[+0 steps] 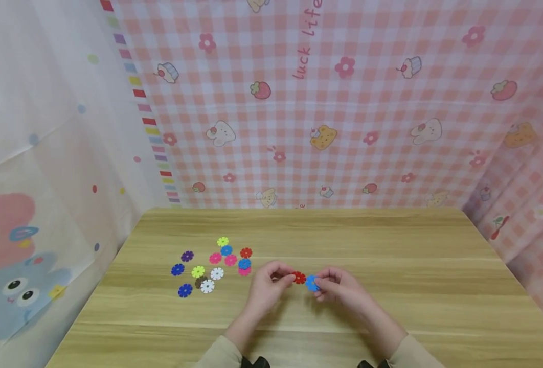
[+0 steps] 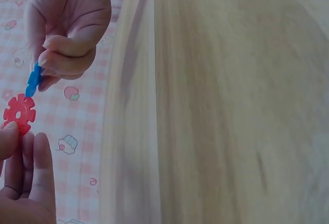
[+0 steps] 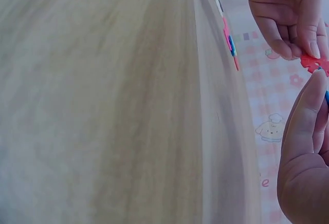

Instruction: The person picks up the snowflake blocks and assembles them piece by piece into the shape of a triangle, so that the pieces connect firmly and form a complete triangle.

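Above the table, my left hand [image 1: 269, 285] pinches a red notched disc [image 1: 299, 277] between thumb and fingers. Facing it, my right hand [image 1: 342, 286] pinches a blue notched disc [image 1: 312, 283]. In the left wrist view the blue disc [image 2: 33, 80] is turned edge-on, its lower end right at the upper rim of the red disc [image 2: 19, 114], which shows its flat face and centre hole. The right wrist view has the red disc [image 3: 314, 63] under the left fingertips, and the right hand [image 3: 307, 147] covers most of the blue one.
Several loose notched discs lie on the wooden table [image 1: 391, 245] left of my hands, among them a purple disc [image 1: 187, 256], a red disc [image 1: 246, 252] and a white disc [image 1: 207, 286]. Some overlap. A pink checked curtain [image 1: 299, 117] hangs behind the table.
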Motion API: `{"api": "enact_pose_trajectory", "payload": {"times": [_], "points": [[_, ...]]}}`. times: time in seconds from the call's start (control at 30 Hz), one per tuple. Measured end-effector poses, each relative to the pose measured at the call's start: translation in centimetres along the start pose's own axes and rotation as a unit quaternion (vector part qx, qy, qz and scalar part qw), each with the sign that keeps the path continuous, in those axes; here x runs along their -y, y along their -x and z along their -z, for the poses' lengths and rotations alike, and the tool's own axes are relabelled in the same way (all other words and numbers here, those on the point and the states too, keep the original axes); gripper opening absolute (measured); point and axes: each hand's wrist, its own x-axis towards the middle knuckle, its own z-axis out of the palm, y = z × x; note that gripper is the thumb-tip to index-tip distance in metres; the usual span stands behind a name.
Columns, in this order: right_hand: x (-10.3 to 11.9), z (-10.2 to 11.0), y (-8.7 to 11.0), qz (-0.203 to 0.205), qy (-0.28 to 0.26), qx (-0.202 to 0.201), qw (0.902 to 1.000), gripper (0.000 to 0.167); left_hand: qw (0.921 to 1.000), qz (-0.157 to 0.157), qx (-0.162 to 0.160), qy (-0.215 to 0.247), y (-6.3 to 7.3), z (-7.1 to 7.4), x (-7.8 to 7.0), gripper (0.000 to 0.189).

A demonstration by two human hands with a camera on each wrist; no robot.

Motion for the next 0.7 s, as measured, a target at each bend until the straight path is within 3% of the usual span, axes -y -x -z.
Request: {"api": "enact_pose_trajectory", "payload": {"times": [0.4,0.7], "points": [[0.2,0.2,0.0,-0.002,-0.085,0.021,0.9961,0.004,0.998,-0.031,-0.011,0.054,0.3,-1.2,-0.1,0.008],[0.0,0.2,0.1,0.009,-0.139,0.048,0.9891,0.014,0.9976,-0.034,-0.025,0.055,0.6,-2.4,0.0,0.013]]}}
